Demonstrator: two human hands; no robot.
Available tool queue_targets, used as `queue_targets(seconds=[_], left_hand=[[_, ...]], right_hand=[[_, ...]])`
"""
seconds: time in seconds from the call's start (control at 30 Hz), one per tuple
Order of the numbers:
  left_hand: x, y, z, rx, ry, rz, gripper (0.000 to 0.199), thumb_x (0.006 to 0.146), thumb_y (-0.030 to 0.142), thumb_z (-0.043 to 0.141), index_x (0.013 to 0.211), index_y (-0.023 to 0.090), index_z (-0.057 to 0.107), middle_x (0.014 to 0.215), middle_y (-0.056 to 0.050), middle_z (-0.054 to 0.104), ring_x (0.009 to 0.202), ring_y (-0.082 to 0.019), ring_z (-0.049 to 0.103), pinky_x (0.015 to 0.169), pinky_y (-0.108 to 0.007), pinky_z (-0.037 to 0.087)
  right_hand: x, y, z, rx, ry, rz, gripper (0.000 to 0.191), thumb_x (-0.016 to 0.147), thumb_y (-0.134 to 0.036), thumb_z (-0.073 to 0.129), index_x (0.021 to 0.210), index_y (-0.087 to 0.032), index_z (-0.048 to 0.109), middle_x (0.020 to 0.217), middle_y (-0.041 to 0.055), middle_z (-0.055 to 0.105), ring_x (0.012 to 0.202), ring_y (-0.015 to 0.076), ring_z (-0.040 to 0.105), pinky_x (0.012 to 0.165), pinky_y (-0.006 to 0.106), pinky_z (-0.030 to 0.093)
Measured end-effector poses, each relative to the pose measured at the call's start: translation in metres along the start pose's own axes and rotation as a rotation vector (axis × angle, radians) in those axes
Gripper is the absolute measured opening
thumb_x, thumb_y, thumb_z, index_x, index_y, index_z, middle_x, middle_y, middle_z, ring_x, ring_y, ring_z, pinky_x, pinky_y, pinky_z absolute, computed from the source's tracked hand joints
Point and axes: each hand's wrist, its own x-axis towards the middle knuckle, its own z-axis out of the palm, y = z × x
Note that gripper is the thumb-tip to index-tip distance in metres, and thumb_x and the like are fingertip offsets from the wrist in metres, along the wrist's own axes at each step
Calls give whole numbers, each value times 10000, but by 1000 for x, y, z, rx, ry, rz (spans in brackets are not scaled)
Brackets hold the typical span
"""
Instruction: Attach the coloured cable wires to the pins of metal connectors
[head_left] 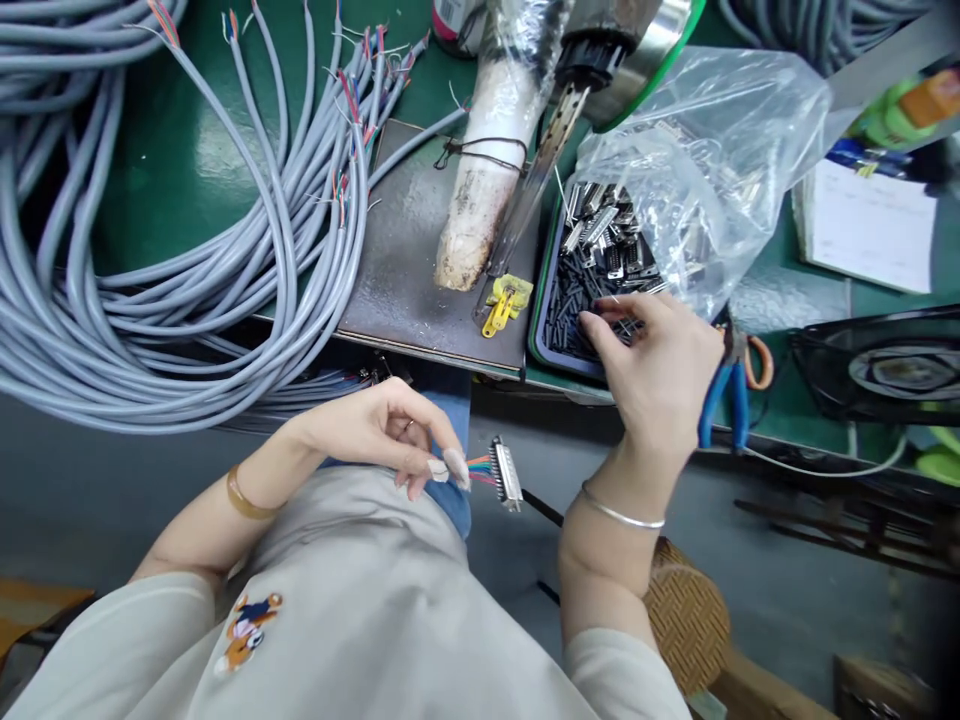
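Thumb and fingertips of my left hand (405, 440) are pinched on thin coloured wires (480, 467), which run to a silver D-shaped connector (505, 474) hanging in front of my lap. My right hand (649, 360) reaches into a dark tray (537, 330), its thumb and index finger curved over small black sleeves (574, 308). Whether anything sits between those fingertips is too small to tell. More metal connectors (604, 225) lie behind the sleeves, partly under a clear plastic bag (720, 170).
Bundled grey cables (300, 270) cover the left of the green table. A wrapped white tube (484, 190) and metal rod (536, 190) point down over a dark plate (405, 260) with yellow clips (499, 310). Blue-handled pliers (726, 400), a notepad (870, 220) and a black fan (892, 365) are right.
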Motion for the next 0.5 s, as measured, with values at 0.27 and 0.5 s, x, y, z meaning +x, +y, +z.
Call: queue_targets(seconds=[0.27,0.5], left_hand=[[16,22,24,-135,356,233,230,718,318,896,791,157,749,736,-67,765,397,-30,456,349,-169,340],[27,-3,12,-151,674,295,272,698,318,870,780,128,694,666,-8,700,356,14,350,332,-166,198]], right_hand=[[24,27,17,-21,-42,-29,251,743,-407,859,656,-232,702,622,11,661,493,100,437,559,334,278],[5,37,7,-66,213,88,229,637,-286,934,641,-239,709,408,-71,499,355,80,353,510,334,248]])
